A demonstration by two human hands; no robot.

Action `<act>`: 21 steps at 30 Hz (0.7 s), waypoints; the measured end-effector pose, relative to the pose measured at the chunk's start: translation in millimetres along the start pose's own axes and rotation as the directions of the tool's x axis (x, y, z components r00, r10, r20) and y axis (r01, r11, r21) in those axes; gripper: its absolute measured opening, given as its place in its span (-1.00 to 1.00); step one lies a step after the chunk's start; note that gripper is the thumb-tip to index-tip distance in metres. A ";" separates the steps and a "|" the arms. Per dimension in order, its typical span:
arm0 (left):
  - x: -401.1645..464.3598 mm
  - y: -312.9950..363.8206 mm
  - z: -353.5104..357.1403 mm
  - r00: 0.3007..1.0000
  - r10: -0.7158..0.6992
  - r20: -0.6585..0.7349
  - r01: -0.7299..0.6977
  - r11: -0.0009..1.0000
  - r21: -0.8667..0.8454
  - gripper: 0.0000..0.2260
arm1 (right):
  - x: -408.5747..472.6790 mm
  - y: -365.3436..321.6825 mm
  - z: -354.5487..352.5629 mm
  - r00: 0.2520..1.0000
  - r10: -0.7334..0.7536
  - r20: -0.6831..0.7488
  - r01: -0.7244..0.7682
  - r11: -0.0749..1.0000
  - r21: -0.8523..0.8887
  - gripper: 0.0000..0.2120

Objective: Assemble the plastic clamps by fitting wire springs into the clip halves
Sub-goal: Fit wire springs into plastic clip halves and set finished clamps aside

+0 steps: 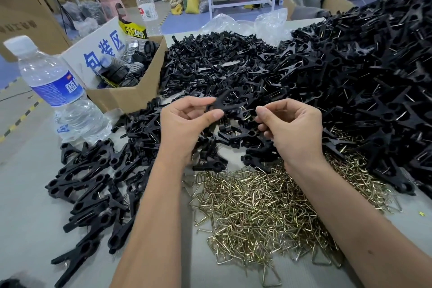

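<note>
Two hands meet at mid-frame over the heaps. A black Y-shaped clip half (221, 104) is pinched in the curled fingers of the left hand (187, 124); just right of it, the right hand (289, 128) — fingers curled together — pinches a brassy wire spring (247, 116).

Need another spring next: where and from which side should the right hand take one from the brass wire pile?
Pick a wire spring at the pile's near edge, where single ones lie flat and apart on the table. Come straight down with the right hand and pinch one straight leg between thumb and forefinger. Deeper in the pile of wire springs, the loops probably interlock and drag neighbours.
</note>
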State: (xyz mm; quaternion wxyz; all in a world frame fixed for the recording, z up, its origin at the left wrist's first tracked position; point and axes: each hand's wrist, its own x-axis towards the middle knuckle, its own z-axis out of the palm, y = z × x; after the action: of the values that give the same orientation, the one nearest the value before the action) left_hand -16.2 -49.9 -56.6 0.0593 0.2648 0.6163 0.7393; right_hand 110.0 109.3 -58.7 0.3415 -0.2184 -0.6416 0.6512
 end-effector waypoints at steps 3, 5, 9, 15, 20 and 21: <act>5.0 4.7 -8.2 0.995 0.036 -0.093 -0.042 0.997 -0.059 -0.74 | -0.5 -1.4 5.6 0.996 -0.050 0.067 0.053 0.998 -0.045 -0.91; 6.2 7.6 -13.9 0.993 0.058 -0.105 -0.064 0.997 -0.053 -0.74 | -2.4 -2.9 9.2 0.970 -0.113 0.214 0.157 0.967 -0.201 -0.92; 5.6 15.7 -29.5 0.992 0.061 -0.109 -0.079 0.983 -0.167 -0.74 | -10.4 -7.7 14.8 0.798 -0.063 0.600 0.425 0.765 -0.485 -0.92; 4.4 13.0 -21.7 0.994 0.018 -0.109 -0.035 0.987 -0.155 -0.74 | -20.2 -16.1 25.9 0.601 0.081 0.795 0.715 0.391 -0.580 -0.78; 5.0 7.3 -11.6 0.996 -0.014 -0.091 0.005 0.996 -0.090 -0.77 | -29.9 -12.6 31.2 0.609 0.025 0.793 0.670 0.519 -0.531 -0.81; 4.9 6.9 -10.6 0.996 -0.017 -0.088 0.008 0.995 -0.095 -0.76 | -30.7 -10.5 31.7 0.619 -0.011 0.786 0.669 0.531 -0.520 -0.79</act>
State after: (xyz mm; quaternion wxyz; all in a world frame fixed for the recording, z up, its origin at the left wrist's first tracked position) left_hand -23.7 -58.7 -49.5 0.0488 0.2246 0.5842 0.7784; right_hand 109.4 64.7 -50.5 0.0714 0.0655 -0.9648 0.2443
